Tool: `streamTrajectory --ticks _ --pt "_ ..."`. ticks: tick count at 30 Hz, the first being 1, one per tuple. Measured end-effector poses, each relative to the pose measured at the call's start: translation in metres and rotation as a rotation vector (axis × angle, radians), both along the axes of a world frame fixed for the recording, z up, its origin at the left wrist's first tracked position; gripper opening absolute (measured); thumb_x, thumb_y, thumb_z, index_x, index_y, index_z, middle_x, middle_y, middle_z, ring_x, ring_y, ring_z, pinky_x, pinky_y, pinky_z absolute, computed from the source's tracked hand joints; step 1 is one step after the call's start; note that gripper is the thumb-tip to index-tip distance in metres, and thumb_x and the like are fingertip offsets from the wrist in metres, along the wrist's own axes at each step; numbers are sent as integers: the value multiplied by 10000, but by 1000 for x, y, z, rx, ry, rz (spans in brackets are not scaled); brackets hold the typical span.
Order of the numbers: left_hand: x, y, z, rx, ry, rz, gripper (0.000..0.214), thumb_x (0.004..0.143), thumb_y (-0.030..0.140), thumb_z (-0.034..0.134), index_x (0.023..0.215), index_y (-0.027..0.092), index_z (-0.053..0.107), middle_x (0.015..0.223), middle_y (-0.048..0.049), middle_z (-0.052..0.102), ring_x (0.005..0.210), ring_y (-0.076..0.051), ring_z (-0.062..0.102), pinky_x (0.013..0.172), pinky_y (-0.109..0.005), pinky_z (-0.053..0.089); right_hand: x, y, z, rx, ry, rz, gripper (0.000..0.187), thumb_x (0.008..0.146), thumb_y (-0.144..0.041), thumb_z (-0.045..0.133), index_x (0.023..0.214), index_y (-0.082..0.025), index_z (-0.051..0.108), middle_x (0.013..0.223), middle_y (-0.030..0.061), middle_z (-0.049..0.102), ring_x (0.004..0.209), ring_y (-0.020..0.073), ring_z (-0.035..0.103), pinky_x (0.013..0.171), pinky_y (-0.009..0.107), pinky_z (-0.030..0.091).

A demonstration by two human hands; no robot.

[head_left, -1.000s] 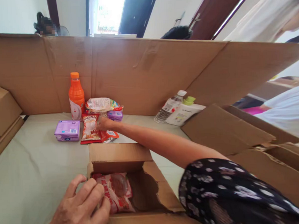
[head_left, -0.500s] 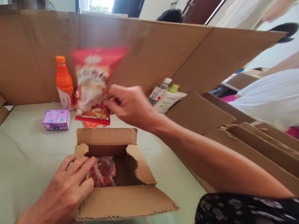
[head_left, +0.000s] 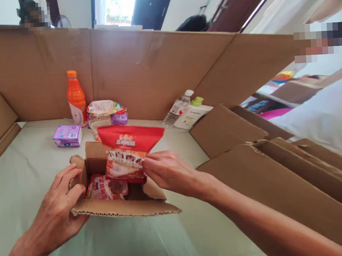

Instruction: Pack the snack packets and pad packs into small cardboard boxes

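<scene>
My right hand [head_left: 169, 170] pinches the right edge of a red snack bag [head_left: 128, 153] with a white-and-orange picture. The bag is upright, its lower edge at the opening of a small cardboard box [head_left: 123, 207]. At the box's left side, my left hand [head_left: 62, 196] grips the left flap and wall, fingers on top and thumb by the front. Inside the box lies a red-and-white clear-windowed food packet [head_left: 105, 187], partly covered by the snack bag and the front flap.
Behind the box stand an orange drink bottle [head_left: 76, 98], a purple tissue pack [head_left: 67, 136] and a pile of packets [head_left: 105, 108]. A clear water bottle [head_left: 177, 108] and a white tube [head_left: 191, 115] lean near the cardboard wall [head_left: 162, 67]. Folded cardboard [head_left: 248, 181] lies right; people are beyond.
My right hand has brought the snack bag down from above the far packets to the box opening. The box's front flap has tipped up under my left hand's hold.
</scene>
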State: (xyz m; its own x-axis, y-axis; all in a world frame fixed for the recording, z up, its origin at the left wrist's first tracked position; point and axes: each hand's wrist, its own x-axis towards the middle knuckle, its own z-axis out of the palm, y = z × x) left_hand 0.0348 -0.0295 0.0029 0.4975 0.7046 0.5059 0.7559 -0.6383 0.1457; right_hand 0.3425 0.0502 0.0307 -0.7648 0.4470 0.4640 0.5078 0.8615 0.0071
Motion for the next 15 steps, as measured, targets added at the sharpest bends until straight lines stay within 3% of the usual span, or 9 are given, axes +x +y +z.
streamTrajectory --ticks 4,8,12,15 --pt "-1 1 -2 -10 -26 -14 154 817 76 566 919 186 530 1384 -169 510 1412 -374 425 1072 -539 487 -13 -8 21 -189 -477 42 190 898 -31 544 848 -170 664 756 40 706 616 149 563 612 309 302" --pt "1 4 -1 -12 -46 -35 160 798 51 565 868 187 517 1378 -162 511 1410 -368 426 1071 -523 491 -49 -9 35 -301 -776 39 185 930 -76 579 851 -157 725 806 85 750 715 211 664 606 329 334" --pt "1 4 1 -14 -48 -47 145 812 52 571 853 183 523 1362 -161 520 1398 -363 437 1074 -520 495 -76 7 25 -376 -943 59 189 920 -56 604 865 -124 772 873 127 784 766 228 725 596 317 395" --pt "0 2 1 -8 -42 -51 134 837 52 567 868 179 539 1379 -170 514 1407 -359 432 1087 -521 494 -75 18 11 -399 -936 77 177 916 -51 604 969 -101 765 977 134 786 879 244 742 652 317 450"
